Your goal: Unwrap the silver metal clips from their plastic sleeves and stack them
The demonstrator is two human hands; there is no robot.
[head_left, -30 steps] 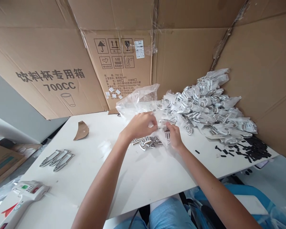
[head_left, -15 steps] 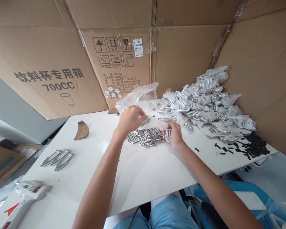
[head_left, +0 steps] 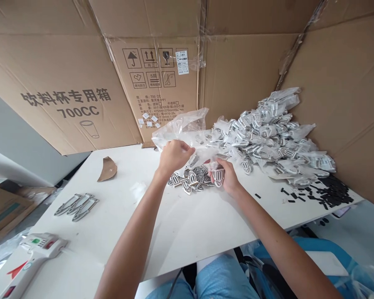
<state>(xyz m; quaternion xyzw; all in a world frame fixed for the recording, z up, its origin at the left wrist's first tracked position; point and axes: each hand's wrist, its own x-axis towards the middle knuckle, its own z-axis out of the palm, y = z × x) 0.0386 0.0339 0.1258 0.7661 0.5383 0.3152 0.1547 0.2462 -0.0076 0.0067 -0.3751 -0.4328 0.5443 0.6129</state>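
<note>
- Clear plastic bag (head_left: 182, 128): crumpled and see-through, its near edge lifted.
- Shield-shaped badges (head_left: 190, 179): silver and black, in a small loose heap under the bag.
- Single badge (head_left: 218, 177): held upright, face showing.

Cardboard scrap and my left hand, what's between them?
Nothing: the head view shows only bare white table between the cardboard scrap and the left hand, which grips the plastic bag.

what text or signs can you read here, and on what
"饮料杯专用箱": large brown cardboard panel at left
"700CC": same panel, above a cup drawing
"700 CC", umbrella, up-arrows and glass signs: middle brown cardboard panel
White sticker, remaining print, shield-shaped badges: too small to read
</note>
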